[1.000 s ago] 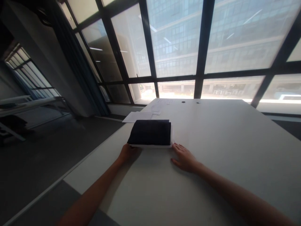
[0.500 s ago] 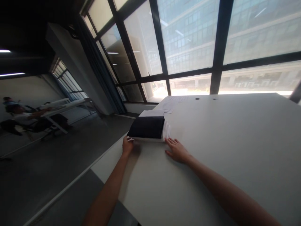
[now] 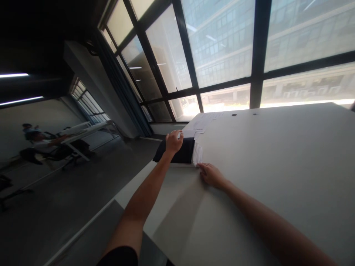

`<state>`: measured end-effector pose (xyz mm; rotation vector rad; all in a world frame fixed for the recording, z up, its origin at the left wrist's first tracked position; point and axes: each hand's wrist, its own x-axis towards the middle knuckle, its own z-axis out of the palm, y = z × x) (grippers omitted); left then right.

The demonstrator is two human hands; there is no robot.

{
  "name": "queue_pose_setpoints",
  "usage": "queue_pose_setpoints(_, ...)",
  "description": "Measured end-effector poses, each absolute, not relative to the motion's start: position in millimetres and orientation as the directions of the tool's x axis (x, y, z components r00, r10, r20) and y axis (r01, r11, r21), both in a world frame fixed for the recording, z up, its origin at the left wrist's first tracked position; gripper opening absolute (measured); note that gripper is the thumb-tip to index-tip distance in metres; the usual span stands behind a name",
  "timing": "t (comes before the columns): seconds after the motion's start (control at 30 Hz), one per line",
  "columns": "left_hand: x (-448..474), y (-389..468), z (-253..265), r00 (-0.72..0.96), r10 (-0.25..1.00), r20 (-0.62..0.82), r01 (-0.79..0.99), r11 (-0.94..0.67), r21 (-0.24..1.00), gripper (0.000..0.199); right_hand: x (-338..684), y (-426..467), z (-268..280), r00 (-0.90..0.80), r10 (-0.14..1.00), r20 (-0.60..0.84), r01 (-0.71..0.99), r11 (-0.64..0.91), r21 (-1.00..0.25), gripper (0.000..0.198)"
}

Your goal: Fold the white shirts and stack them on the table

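A flat black cover (image 3: 185, 152), folder or folded cloth I cannot tell, lies on a stack of white papers (image 3: 197, 154) near the table's left edge. Over the black cover is my left hand (image 3: 174, 142), fingers bent and thumb apart, with nothing visible in it; whether it touches the cover is unclear. My right hand (image 3: 212, 175) rests at the near right corner of the papers, its fingers reaching out to touch them, holding nothing.
Loose printed sheets (image 3: 206, 121) lie farther back on the white table (image 3: 263, 166). Two small dark round spots (image 3: 234, 115) are near its far edge, below tall windows. Off to the left, people sit at another desk (image 3: 80, 133) beyond the grey floor.
My left hand has left the near left corner of the stack and risen over the black cover. My right hand stays by the right corner, its fingers more bent. The view has shifted slightly.
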<state>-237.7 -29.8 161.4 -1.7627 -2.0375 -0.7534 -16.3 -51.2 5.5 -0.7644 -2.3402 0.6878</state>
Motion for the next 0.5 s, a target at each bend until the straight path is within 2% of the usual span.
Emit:
queue_pose_setpoints(0.1,-233.0,8.8,161.6,-0.225,0.926,0.303,0.973,0.2,0.112,0.042,-12.8,-48.4,5.0,-0.646,0.68,0.348,0.357,0.672,-0.649,0.042)
queue_pose_setpoints(0.2,-235.3,20.6,143.3,-0.223,0.956,0.191,0.974,0.208,0.094,0.049,-10.5,-43.3,1.9,-0.638,0.687,0.349,0.344,0.659,-0.669,0.035)
queue_pose_setpoints(0.33,-243.9,0.8,116.2,-0.203,0.946,0.252,0.979,0.187,0.086,0.058,-11.3,-35.2,-2.0,-0.632,0.698,0.337,0.328,0.634,-0.7,0.031)
queue_pose_setpoints(0.5,-258.6,-51.5,96.3,-0.167,0.891,0.423,0.985,0.137,0.101,0.05,-15.1,-28.3,-5.0,-0.571,0.747,0.339,0.357,0.598,-0.718,0.032)
